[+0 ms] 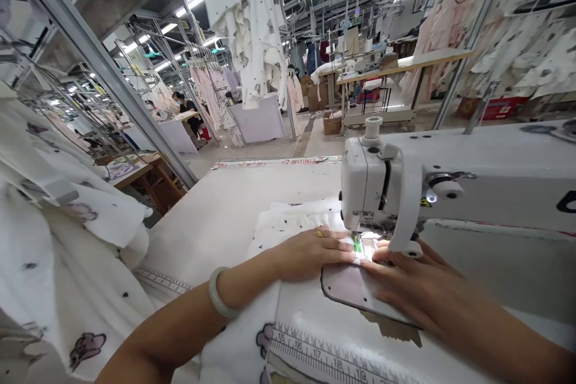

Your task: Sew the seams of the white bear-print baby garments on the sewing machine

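Observation:
White fabric with small dark prints (270, 229) lies on the sewing table and runs under the presser foot (357, 239) of a white sewing machine (373, 183). Flat on this fabric rests my left hand (310, 254), fingers stretched toward the needle area, a ring on one finger and a pale bangle on the wrist. My right hand (409, 279) lies to the right of the foot, partly behind the machine's white lever, its fingertips at the fabric edge by the needle plate (346, 288). Whether those fingertips pinch the cloth is hidden. A green spot shows at the foot.
A measuring tape (324, 357) is fixed along the table's front. Printed white garments hang at the left (90, 222) and above the table's far side (247, 24). Behind are other workbenches (405, 66), garment racks, a cardboard box (332, 123) and a seated person (183, 105).

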The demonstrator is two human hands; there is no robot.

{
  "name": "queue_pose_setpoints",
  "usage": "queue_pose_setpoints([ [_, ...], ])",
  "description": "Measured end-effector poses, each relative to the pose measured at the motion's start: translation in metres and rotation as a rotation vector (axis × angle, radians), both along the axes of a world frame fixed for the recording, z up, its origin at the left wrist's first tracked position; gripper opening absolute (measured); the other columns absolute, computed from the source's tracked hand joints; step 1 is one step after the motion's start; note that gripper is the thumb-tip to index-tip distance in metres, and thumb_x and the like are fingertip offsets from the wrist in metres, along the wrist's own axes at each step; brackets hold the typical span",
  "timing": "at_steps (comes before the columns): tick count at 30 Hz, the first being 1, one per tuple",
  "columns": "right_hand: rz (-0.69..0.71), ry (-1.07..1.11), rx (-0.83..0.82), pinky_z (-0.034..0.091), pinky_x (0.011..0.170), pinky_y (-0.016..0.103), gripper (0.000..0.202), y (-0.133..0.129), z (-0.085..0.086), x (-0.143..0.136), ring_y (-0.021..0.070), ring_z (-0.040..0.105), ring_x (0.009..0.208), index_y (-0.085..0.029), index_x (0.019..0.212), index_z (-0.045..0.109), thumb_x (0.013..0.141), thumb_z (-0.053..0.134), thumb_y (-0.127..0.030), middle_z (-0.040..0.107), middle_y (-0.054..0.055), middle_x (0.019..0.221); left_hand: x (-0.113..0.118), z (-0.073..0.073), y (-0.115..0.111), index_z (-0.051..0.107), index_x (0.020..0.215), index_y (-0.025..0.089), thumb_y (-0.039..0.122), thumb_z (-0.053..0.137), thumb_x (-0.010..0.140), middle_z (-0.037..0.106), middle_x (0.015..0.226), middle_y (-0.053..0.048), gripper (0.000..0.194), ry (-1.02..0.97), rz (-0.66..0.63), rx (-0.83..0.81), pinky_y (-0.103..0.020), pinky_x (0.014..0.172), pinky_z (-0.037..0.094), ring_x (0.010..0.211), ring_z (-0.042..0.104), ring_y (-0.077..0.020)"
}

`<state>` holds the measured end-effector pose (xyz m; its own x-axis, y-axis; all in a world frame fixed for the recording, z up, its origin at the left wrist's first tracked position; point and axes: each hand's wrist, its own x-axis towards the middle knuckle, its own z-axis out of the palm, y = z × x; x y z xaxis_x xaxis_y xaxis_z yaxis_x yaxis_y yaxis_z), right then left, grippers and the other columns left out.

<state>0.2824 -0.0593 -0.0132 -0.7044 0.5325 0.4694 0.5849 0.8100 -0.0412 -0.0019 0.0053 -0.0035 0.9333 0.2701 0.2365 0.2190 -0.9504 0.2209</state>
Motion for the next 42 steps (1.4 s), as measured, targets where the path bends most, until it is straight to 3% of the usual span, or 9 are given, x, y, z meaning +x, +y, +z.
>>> queue_pose_setpoints([
  [7, -0.099, 0.007, 0.016, 0.047, 0.105, 0.055, 0.039, 0.001, -0.009, 0.002, 0.031, 0.073, 0.109, -0.035, 0.137, 0.066, 0.105, 0.053, -0.053, 0.078, 0.001, 0.12, 0.007, 0.002, 0.002, 0.065, 0.136, 0.016, 0.011, 0.04, 0.109, 0.067, 0.144, -0.013, 0.037, 0.057, 0.107, 0.003, -0.044, 0.125, 0.042, 0.148, 0.051, -0.0227],
  [16, -0.108, 0.006, -0.063, 0.049, 0.107, 0.054, 0.041, 0.003, -0.01, 0.006, 0.0313, 0.072, 0.114, -0.036, 0.139, 0.065, 0.102, 0.058, -0.053, 0.077, 0.001, 0.125, 0.009, 0.007, -0.001, 0.062, 0.137, 0.015, 0.004, 0.04, 0.104, 0.066, 0.145, -0.012, 0.041, 0.102, 0.187, 0.017, -0.042, 0.124, 0.041, 0.141, 0.057, -0.0215],
  [22, -0.134, -0.033, -0.046, 0.049, 0.1, 0.052, 0.044, 0.001, -0.002, 0.002, 0.0295, 0.075, 0.104, -0.029, 0.138, 0.069, 0.107, 0.05, -0.054, 0.079, 0.004, 0.119, 0.01, 0.008, -0.001, 0.06, 0.139, 0.014, 0.005, 0.039, 0.106, 0.065, 0.147, -0.011, 0.041, 0.103, 0.174, 0.007, -0.039, 0.122, 0.042, 0.144, 0.053, -0.0227],
  [29, -0.141, -0.031, -0.121, 0.054, 0.099, 0.051, 0.042, 0.0, -0.002, 0.004, 0.0284, 0.074, 0.103, -0.03, 0.138, 0.068, 0.107, 0.051, -0.053, 0.078, 0.006, 0.119, 0.01, 0.007, -0.001, 0.06, 0.141, 0.015, 0.003, 0.041, 0.104, 0.064, 0.148, -0.012, 0.043, 0.099, 0.197, -0.006, -0.042, 0.121, 0.044, 0.145, 0.053, -0.0233],
  [42, -0.124, 0.011, -0.097, 0.057, 0.095, 0.051, 0.039, 0.004, -0.004, 0.005, 0.0303, 0.075, 0.101, -0.034, 0.134, 0.07, 0.103, 0.058, -0.052, 0.079, 0.002, 0.118, 0.009, 0.006, -0.001, 0.061, 0.141, 0.017, 0.0, 0.042, 0.1, 0.063, 0.149, -0.012, 0.048, 0.079, 0.223, -0.053, -0.044, 0.125, 0.041, 0.146, 0.052, -0.0219],
])
